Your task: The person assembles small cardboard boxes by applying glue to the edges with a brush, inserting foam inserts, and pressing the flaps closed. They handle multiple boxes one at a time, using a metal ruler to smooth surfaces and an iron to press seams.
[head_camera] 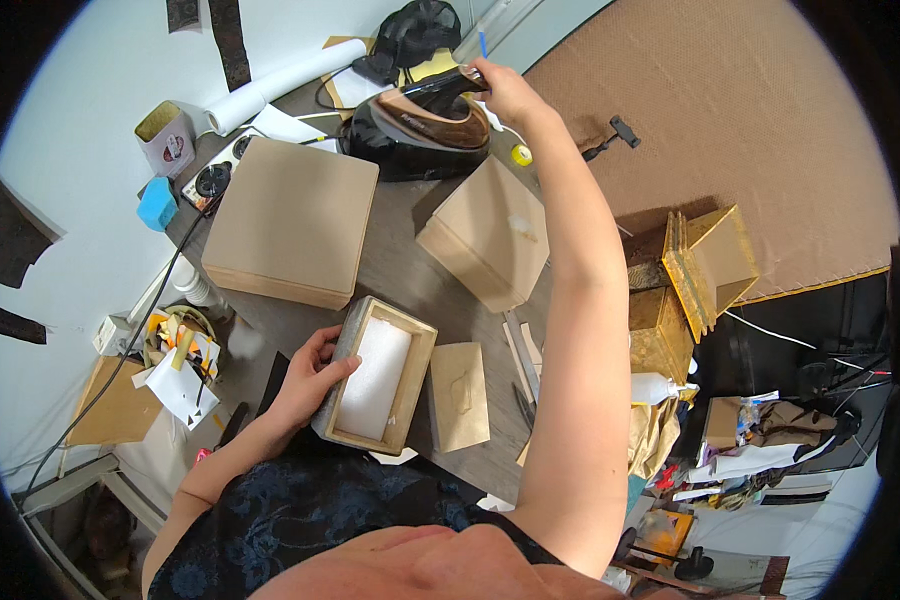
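My left hand (315, 382) grips the left wall of a small open box (418, 375), with the thumb over its rim and the fingers outside. The box has tan inner walls, a grey outer side and a white sheet (379, 367) on its floor. Right beside it lies a flat gold-beige panel (460, 397) with a mark in its middle. At the far side of the table my right hand (511, 94) is closed around the rear of the handle of a black and bronze electric iron (420, 127). The iron's soleplate is hidden.
A large beige box (292, 217) and a smaller one (487, 232) stand between my hands. A power strip (214, 180) and blue sponge (157, 204) sit at the left edge. Below my right forearm lie a metal ruler (521, 356) and scissors (523, 405).
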A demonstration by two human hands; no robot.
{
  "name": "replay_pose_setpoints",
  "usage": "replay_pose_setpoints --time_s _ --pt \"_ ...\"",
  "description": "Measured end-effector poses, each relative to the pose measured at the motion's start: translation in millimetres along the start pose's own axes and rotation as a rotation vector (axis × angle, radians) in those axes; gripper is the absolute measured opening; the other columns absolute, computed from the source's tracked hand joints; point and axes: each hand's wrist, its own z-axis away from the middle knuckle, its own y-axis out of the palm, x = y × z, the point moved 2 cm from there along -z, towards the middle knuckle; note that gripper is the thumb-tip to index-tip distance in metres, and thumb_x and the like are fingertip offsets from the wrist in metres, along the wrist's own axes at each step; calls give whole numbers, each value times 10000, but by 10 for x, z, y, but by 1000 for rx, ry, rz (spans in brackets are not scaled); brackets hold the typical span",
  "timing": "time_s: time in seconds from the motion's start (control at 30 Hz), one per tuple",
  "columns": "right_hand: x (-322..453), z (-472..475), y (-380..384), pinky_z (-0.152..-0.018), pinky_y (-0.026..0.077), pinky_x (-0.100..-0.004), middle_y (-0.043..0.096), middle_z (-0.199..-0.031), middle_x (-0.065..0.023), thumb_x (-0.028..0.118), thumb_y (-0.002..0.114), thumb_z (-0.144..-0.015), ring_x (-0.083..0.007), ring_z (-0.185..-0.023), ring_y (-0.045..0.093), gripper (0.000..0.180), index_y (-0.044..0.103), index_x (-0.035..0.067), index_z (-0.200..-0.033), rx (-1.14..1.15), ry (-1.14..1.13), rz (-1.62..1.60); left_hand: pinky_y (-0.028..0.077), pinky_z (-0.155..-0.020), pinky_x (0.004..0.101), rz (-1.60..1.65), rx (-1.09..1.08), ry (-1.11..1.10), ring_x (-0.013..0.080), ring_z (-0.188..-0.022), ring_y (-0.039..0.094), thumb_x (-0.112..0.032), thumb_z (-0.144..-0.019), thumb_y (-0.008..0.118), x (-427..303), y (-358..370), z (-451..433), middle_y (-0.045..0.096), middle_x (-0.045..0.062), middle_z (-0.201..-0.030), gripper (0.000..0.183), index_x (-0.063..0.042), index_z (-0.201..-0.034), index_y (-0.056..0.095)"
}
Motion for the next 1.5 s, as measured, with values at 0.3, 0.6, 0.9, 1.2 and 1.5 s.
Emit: replay_pose_setpoints --time_s 0.3,0.6,0.9,1.2,1.5 --pt "1036 1539 -331 -950 536 -459 681 -1218 -222 346 814 -832 -421 -1152 643 687 496 0 -1333 -521 109 109 489 -942 306 17 -45 50 160 -1062 618 -148 -933 703 74 -13 -13 666 126 -1171 593 43 -1433 447" --pt "2819 4385 862 -1126 373 -506 463 -1408 -318 300 928 -656 -461 -1325 459 1136 263 -75 -1497 -210 873 -347 504 -879 280 83 -34 115 136 -982 629 -195 -941 690 128 15 -66 665 98 -1095 592 67 -1415 451" --pt "2739 4571 444 -1184 309 -433 414 -1496 -229 111 872 -736 -323 -1382 431 948 309 -37 -1484 -805 818 -478 439 -1022 357 -134 -193 304 235 -1150 564 -230 -958 697 172 701 -227 569 152 -1246 659 26 -1485 394" --pt "3114 4210 147 -1053 383 -519 344 -1547 -333 140 924 -639 -484 -1323 474 1169 202 -48 -1540 -571 515 77 390 -1118 459 84 309 166 307 -1395 417 -312 -919 763 -94 1559 252 423 181 -1479 930 -74 -1579 151" --pt "1887 5278 -660 -973 506 -351 680 -1186 -154 44 789 -849 -221 -1110 644 382 587 -14 -1169 -1270 766 7 538 -894 463 438 574 -235 289 -1008 630 -462 -967 564 -25 1809 -61 596 175 -1231 664 -45 -1465 423"
